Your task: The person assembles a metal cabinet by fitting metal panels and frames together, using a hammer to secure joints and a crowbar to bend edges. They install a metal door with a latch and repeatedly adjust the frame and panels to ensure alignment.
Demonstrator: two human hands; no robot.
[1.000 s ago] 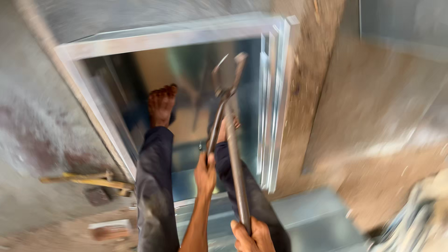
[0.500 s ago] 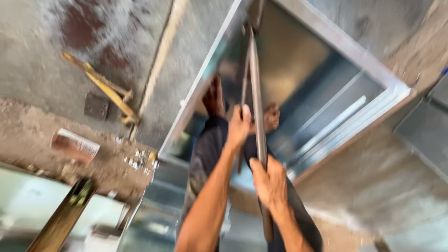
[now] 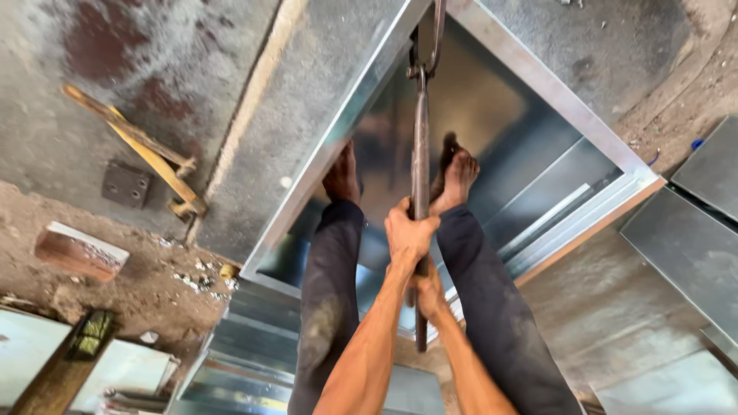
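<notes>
I stand barefoot inside a rectangular duct of galvanised sheet metal (image 3: 547, 86); my left foot (image 3: 343, 175) and right foot (image 3: 458, 178) rest on its shiny inner wall. Both hands grip the long handles of dark iron tongs (image 3: 420, 138). My left hand (image 3: 407, 232) is the higher one on the handles, and my right hand (image 3: 429, 296) holds them lower, near their ends. The tongs' jaws (image 3: 430, 38) reach to the duct's far flange at the top edge of the view, partly cut off.
On the concrete floor at the left lie a yellow wooden-handled tool (image 3: 154, 157), a small dark metal block (image 3: 127, 184) and a brick (image 3: 81, 250). Flat metal sheets (image 3: 703, 180) lie at the right. More folded sheet metal (image 3: 254, 361) is stacked below the duct.
The view has swung, so the duct now runs diagonally. Both hands have stayed on the tongs, and the jaws have moved from above the duct's opening to its far rim.
</notes>
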